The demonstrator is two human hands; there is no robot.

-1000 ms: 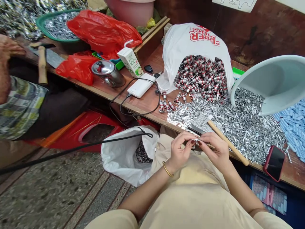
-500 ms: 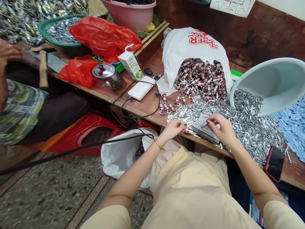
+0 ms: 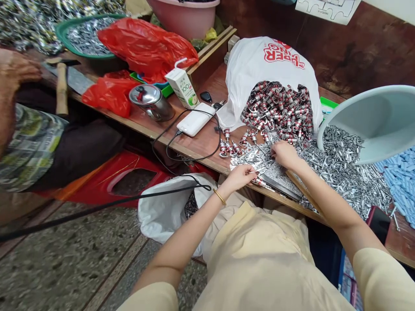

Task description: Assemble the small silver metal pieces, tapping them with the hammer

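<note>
My left hand (image 3: 241,176) is closed in a pinch at the table's front edge, with a small silvery metal piece (image 3: 253,172) at its fingertips. Further back, my right hand (image 3: 284,154) reaches down to the heap of small metal parts (image 3: 343,181). Its fingers are bent together, and whatever they hold is hidden. A long dark metal bar (image 3: 281,188) lies along the front edge between my hands. Just behind the right hand, many red-and-silver metal fittings (image 3: 279,108) spill from a white plastic bag (image 3: 269,52).
A grey basin (image 3: 385,116) lies tipped over the heap, near light blue pieces (image 3: 398,177). On the left are a power bank (image 3: 196,120) with a cable, a drink carton (image 3: 182,87) and a metal cup (image 3: 151,103). An open white sack (image 3: 162,211) stands below. Another person's arm (image 3: 13,82) shows far left.
My right hand has moved back and left, from above the bar to the metal parts near the white bag. My left hand keeps its pinch at the edge. The view has shifted slightly.
</note>
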